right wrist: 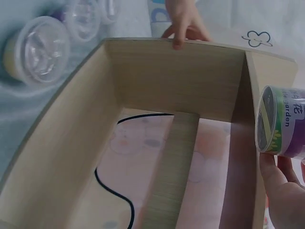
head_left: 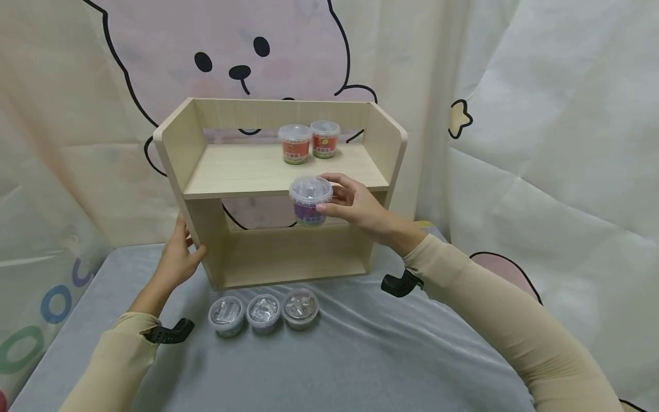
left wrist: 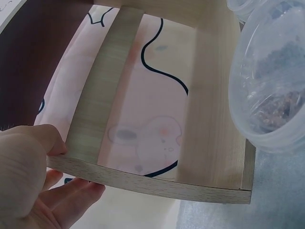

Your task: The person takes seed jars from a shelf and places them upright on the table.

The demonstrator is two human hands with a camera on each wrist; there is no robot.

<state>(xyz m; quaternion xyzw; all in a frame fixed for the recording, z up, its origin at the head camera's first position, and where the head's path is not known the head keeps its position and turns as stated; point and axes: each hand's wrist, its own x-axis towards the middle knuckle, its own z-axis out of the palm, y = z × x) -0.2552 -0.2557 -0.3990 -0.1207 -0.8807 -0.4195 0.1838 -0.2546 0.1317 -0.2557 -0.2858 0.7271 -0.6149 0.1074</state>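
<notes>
A light wooden two-tier shelf [head_left: 247,171] stands on a grey table. My right hand [head_left: 355,205] grips a small clear-lidded cup with a purple label [head_left: 310,200], [right wrist: 281,121] in the air just in front of the upper board's front edge. My left hand [head_left: 177,257], [left wrist: 33,186] holds the shelf's left side panel near its bottom, thumb on the front edge. Two cups, an orange-labelled one [head_left: 295,143] and a red-labelled one [head_left: 325,138], stand at the back of the upper board.
Three more lidded cups [head_left: 264,312] sit in a row on the grey table [head_left: 360,355] in front of the shelf; one shows large in the left wrist view [left wrist: 271,76]. A cartoon-bear curtain [head_left: 247,57] hangs right behind.
</notes>
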